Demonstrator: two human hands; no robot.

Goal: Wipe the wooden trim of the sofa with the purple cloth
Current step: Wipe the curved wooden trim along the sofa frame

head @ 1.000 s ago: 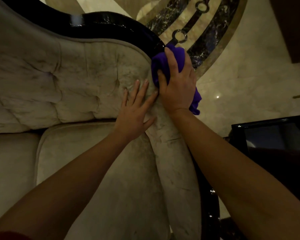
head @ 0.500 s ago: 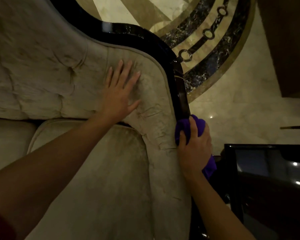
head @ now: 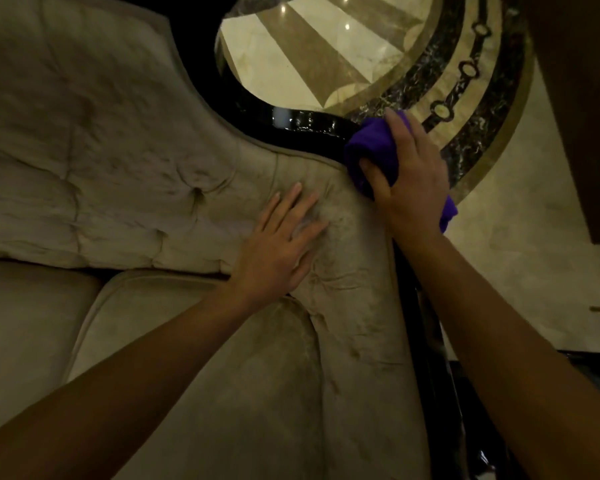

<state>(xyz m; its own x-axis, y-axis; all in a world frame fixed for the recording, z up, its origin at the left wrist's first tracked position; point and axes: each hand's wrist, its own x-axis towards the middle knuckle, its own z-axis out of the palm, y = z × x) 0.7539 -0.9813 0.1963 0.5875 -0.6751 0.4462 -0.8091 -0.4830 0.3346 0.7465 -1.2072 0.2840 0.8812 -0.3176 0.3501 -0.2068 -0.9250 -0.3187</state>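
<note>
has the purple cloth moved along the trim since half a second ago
Yes. The purple cloth, gripped in the right hand, has gone back up the dark wooden trim, from low on the arm's side to the top curve by the backrest.

Right hand (head: 407, 183) covers most of purple cloth (head: 369, 148) & the wooden trim (head: 305, 124) under it. Trim below that wrist too dark to make out. Both forearms cut by frame bottom.
</note>
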